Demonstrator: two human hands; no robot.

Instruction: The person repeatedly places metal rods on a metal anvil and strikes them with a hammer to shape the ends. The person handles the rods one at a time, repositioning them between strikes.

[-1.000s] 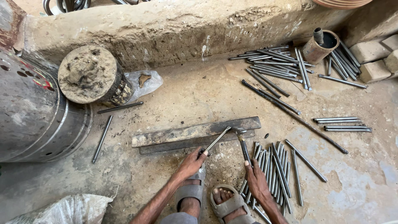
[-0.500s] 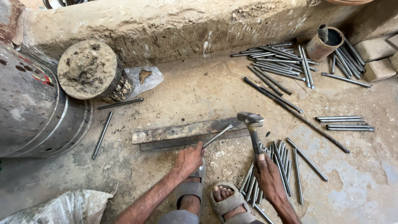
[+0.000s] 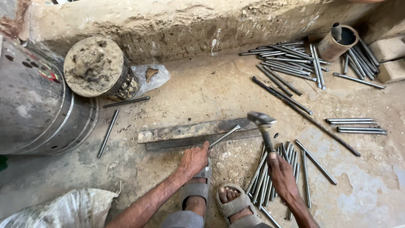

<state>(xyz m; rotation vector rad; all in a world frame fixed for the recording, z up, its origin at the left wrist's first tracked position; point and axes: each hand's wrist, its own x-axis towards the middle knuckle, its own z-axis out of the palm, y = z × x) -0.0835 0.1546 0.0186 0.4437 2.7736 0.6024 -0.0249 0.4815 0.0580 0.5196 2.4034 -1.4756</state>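
The person squats on the concrete floor (image 3: 202,93), both sandalled feet planted close together. The left hand (image 3: 195,159) sits low beside a flat iron bar (image 3: 190,131) that lies along the floor, its fingers pinched on the near end of a thin steel rod (image 3: 224,136); the rod slants up and to the right so its far end rests on top of the bar. The right hand (image 3: 282,175) has its fingers wrapped tight round the handle of a hammer (image 3: 262,122), whose head hangs raised just to the right of the rod's tip, apart from it. Under and beside that hand lies a loose bundle of rods (image 3: 274,177), fanned out on the floor next to the right foot. More rods are heaped further back by the wall (image 3: 291,59), near a rusty pipe section (image 3: 335,44), and a few more lie in a short row to the right (image 3: 356,126). One long dark bar (image 3: 303,114) runs diagonally between those heaps. On the left lies a big metal drum (image 3: 38,105) on its side, with a mud-caked can (image 3: 95,67) leaning against it and a white sack (image 3: 59,209) in the near corner.
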